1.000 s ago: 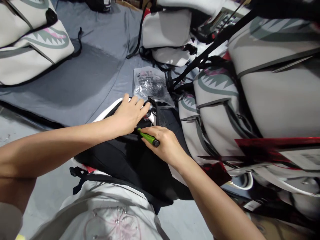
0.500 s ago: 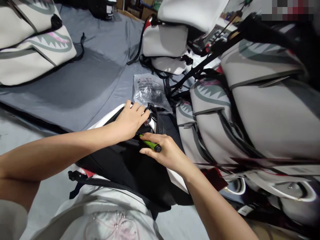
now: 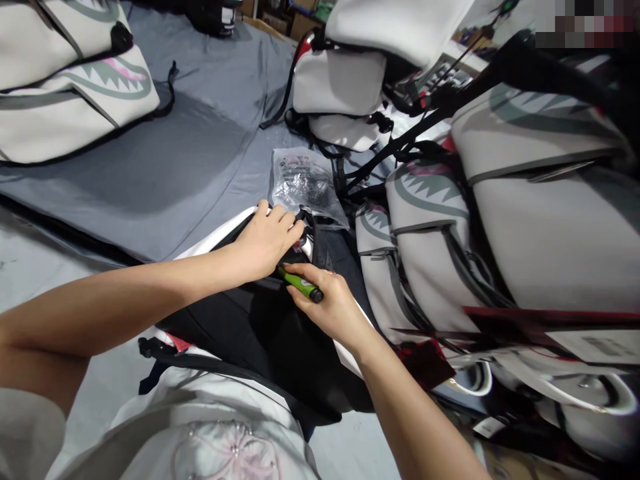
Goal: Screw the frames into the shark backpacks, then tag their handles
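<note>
A black bag with white edges [image 3: 240,333] lies in front of me, over the near edge of the grey-covered table. My left hand [image 3: 267,240] grips the bag's upper edge, its fingers bent over the strap end. Just right of it, my right hand [image 3: 327,297] is closed around a green tool handle [image 3: 301,285] with a black end cap. The tool's tip is hidden under my left hand. Beyond my left hand lies a clear plastic bag [image 3: 305,183] with dark contents that I cannot make out.
Pale backpacks with shark-mouth prints stand at the right [image 3: 430,253] and are stacked at the far left [image 3: 100,93] on the grey cloth [image 3: 200,160]. More white bags [image 3: 340,80] are piled at the back. Red tags [image 3: 425,363] and white handles show at the lower right.
The view has shifted slightly. The fingers of my right hand have closed further around the green handle. My left hand stays on the bag's edge.
</note>
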Demonstrator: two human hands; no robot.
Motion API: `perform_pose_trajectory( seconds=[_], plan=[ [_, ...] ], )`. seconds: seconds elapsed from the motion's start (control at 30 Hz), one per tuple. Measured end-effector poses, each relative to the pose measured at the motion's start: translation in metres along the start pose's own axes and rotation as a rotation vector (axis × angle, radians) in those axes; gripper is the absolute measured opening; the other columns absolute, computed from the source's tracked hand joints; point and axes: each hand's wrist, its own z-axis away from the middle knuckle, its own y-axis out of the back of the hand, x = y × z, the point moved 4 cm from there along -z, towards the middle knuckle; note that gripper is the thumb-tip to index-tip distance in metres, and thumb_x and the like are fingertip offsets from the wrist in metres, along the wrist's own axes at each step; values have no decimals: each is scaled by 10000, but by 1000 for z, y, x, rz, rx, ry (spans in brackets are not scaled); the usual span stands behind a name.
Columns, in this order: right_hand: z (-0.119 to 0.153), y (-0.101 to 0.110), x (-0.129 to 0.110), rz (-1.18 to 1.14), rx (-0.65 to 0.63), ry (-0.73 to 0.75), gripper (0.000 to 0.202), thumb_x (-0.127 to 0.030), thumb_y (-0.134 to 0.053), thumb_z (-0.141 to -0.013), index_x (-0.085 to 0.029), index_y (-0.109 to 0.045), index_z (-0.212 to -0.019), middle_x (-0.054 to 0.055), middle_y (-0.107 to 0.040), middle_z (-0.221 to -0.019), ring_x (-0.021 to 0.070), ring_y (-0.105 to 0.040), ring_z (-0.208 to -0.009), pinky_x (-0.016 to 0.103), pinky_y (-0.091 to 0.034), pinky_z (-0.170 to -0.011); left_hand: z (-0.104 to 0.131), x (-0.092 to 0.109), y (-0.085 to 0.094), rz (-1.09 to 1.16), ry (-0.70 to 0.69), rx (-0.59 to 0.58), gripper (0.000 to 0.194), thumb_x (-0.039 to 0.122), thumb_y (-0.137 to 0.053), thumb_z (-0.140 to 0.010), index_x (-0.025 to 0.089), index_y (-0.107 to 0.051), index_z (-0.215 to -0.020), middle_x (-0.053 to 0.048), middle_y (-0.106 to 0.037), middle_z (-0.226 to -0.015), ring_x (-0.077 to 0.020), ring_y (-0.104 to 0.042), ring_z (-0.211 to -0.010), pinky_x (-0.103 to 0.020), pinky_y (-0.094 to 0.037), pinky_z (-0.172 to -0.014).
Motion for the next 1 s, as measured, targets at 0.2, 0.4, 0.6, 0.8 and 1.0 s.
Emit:
perform_pose_trajectory(
  seconds=[0.2, 0.4, 0.6, 0.8, 1.0],
  plan=[
    [0, -3, -3, 50, 12, 22, 288, -116, -620, -843, -230, -699, -1095, 40, -759, -1136, 224, -735, -1009, 345, -559, -929, -1, 0, -3, -14, 7, -4, 620, 313, -607, -859, 139, -441, -1431, -159, -566, -1331, -341, -495, -1155, -481, -332, -1003],
    [-4, -3, -7, 34, -36, 47, 311, -78, -593, -831, -224, -714, -1078, 47, -756, -1142, 222, -727, -1046, 333, -564, -939, -1, 0, -2, 1, 13, -17, 625, 298, -622, -850, 141, -444, -1429, -164, -566, -1327, -344, -494, -1169, -477, -335, -1008],
    [-3, -3, -5, 6, -30, 12, 319, -84, -597, -829, -226, -721, -1085, 40, -756, -1144, 215, -724, -1060, 321, -561, -949, -1, -1, -2, -9, 5, 9, 612, 305, -628, -853, 130, -454, -1413, -162, -578, -1287, -341, -504, -1148, -469, -343, -993],
    [0, -4, -6, 63, -4, -18, 306, -92, -596, -842, -188, -717, -1106, 73, -751, -1156, 227, -721, -1064, 320, -556, -950, -1, 0, -2, -18, 7, 11, 593, 294, -604, -863, 135, -452, -1414, -156, -575, -1297, -338, -500, -1144, -468, -345, -990],
    [1, -5, -11, 114, 24, -31, 299, -103, -602, -852, -214, -711, -1107, 54, -762, -1119, 229, -729, -1015, 346, -552, -936, -1, -1, -2, 3, 4, -2, 600, 291, -611, -863, 128, -451, -1417, -165, -575, -1301, -345, -496, -1156, -475, -337, -992]
  ],
)
